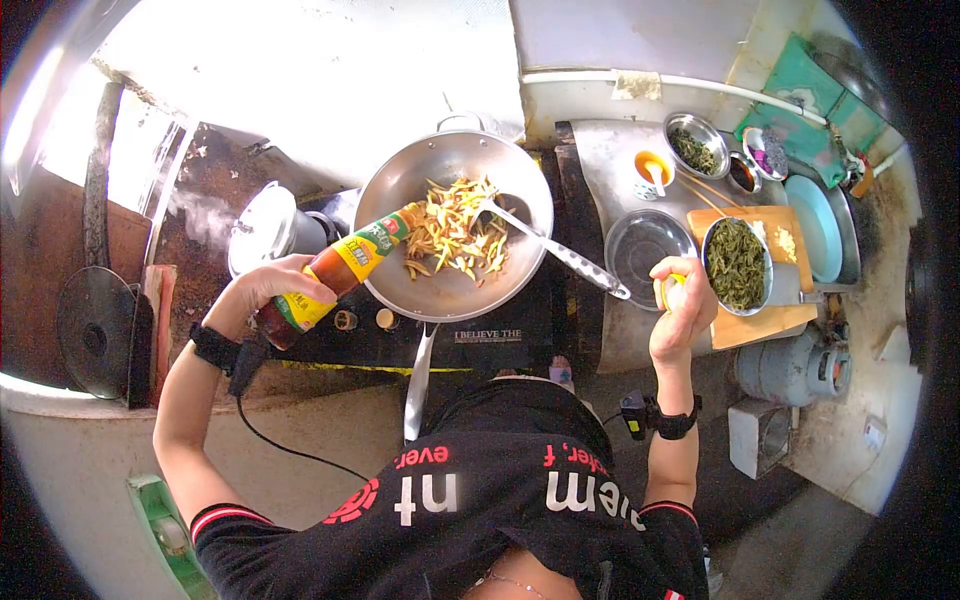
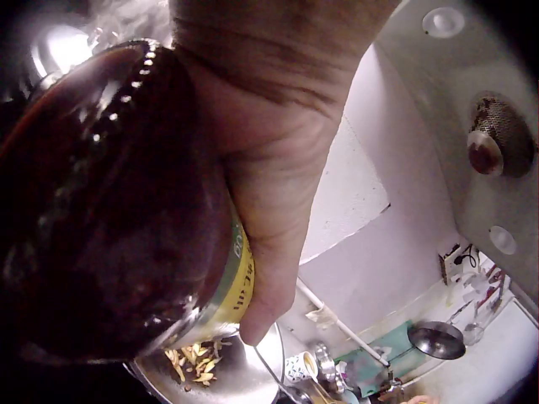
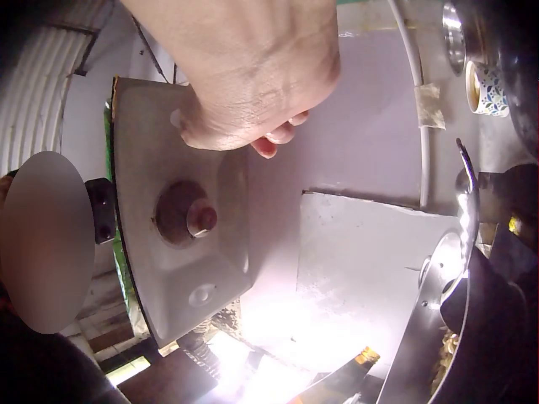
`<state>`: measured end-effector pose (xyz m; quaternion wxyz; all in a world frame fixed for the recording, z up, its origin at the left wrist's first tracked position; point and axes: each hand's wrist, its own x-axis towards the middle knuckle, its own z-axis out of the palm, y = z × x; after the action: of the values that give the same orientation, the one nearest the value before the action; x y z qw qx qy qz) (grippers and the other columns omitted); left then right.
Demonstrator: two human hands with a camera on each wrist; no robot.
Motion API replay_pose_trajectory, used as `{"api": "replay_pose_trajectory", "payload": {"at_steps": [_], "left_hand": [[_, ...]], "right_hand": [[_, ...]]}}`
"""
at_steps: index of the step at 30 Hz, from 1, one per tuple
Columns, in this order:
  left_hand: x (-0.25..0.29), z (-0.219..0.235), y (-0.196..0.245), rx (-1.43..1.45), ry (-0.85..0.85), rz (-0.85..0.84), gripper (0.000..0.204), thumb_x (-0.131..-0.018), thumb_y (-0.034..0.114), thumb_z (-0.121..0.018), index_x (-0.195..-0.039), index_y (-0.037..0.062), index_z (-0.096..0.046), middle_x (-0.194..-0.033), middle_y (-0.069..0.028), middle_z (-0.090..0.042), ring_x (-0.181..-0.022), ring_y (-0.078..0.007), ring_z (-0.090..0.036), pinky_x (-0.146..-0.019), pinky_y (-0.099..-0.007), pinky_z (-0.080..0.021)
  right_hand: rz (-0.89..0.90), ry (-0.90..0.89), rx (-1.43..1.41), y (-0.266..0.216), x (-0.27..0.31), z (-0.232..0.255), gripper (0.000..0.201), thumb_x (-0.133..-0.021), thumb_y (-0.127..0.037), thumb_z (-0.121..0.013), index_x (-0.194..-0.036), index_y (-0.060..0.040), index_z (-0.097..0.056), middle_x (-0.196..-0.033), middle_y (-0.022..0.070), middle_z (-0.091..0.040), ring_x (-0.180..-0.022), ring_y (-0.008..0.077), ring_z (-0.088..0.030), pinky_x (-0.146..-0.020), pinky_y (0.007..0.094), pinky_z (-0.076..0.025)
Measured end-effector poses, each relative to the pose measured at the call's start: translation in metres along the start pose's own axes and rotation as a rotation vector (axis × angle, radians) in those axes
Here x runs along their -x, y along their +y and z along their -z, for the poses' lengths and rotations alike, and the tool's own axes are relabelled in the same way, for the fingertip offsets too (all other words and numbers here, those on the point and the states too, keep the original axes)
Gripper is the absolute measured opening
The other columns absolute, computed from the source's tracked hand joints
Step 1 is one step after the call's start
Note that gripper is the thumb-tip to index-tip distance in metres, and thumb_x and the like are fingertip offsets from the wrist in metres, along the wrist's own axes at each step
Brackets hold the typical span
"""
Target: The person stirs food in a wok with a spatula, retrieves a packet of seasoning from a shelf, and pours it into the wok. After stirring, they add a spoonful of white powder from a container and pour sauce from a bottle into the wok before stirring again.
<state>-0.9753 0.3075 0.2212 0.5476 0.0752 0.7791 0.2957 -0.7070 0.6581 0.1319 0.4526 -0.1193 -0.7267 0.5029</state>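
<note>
My left hand [image 1: 290,285] grips a glass sauce bottle [image 1: 350,262] with a yellow and green label and dark contents. The bottle is tilted, its neck over the near-left part of a steel wok [image 1: 390,180]. Yellow-brown food strips [image 1: 460,240] lie in the wok, and a long-handled spatula [image 1: 575,262] leans in them. Seen from the left wrist, the bottle's dark base [image 2: 101,202] fills the left side. To the right of the wok, my raised right hand [image 1: 685,310] holds a small yellow cap [image 1: 668,290] in curled fingers; the right wrist view hides it.
A steaming lidded pot [image 1: 265,235] stands left of the wok. On the right are a glass bowl [image 1: 645,250], a bowl of green shreds [image 1: 738,262], a wooden cutting board [image 1: 730,330], chopsticks [image 1: 710,193] and an orange cup [image 1: 648,165]. A gas cylinder [image 1: 785,365] stands below.
</note>
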Motion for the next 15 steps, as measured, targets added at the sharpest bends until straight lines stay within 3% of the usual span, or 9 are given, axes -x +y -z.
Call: {"api": "replay_pose_trajectory", "payload": {"at_steps": [6,10,12,15], "left_hand": [[0.008,-0.028,0.007,0.087,0.154,-0.186,0.052,-0.070,0.020,-0.072,-0.114,0.0030,-0.050,-0.084,-0.0046,-0.061,-0.066,-0.0131,-0.061,-0.057,-0.0265,-0.052],[-0.012,-0.011,-0.005,0.030,0.055,-0.137,0.052,-0.070,0.020,-0.072,-0.114,0.0019,-0.050,-0.083,-0.0057,-0.060,-0.061,-0.0140,-0.060,-0.053,-0.0276,-0.052],[-0.015,-0.010,-0.004,0.039,0.030,-0.099,0.057,-0.065,0.024,-0.076,-0.112,0.0008,-0.052,-0.092,-0.0032,-0.060,-0.078,-0.0110,-0.058,-0.069,-0.0251,-0.048],[-0.017,-0.011,-0.003,0.060,0.039,-0.116,0.057,-0.065,0.024,-0.076,-0.112,0.0006,-0.052,-0.092,-0.0041,-0.060,-0.077,-0.0112,-0.058,-0.069,-0.0252,-0.048]], "right_hand": [[0.051,0.015,-0.011,-0.001,0.000,-0.002,0.037,-0.093,-0.024,-0.031,-0.074,-0.0025,-0.055,-0.064,0.0030,-0.051,-0.045,0.0072,-0.038,-0.044,0.0224,-0.028],[0.030,0.003,-0.021,-0.003,0.001,0.000,0.036,-0.093,-0.023,-0.032,-0.074,-0.0024,-0.055,-0.065,0.0028,-0.052,-0.046,0.0072,-0.039,-0.044,0.0225,-0.028],[0.000,-0.001,-0.021,-0.005,0.002,0.001,0.036,-0.092,-0.024,-0.033,-0.074,-0.0028,-0.055,-0.064,0.0027,-0.052,-0.047,0.0071,-0.039,-0.044,0.0224,-0.028],[0.006,0.007,0.004,-0.004,0.005,0.003,0.037,-0.093,-0.026,-0.032,-0.073,-0.0033,-0.055,-0.064,0.0023,-0.051,-0.047,0.0066,-0.039,-0.045,0.0222,-0.027]]}}
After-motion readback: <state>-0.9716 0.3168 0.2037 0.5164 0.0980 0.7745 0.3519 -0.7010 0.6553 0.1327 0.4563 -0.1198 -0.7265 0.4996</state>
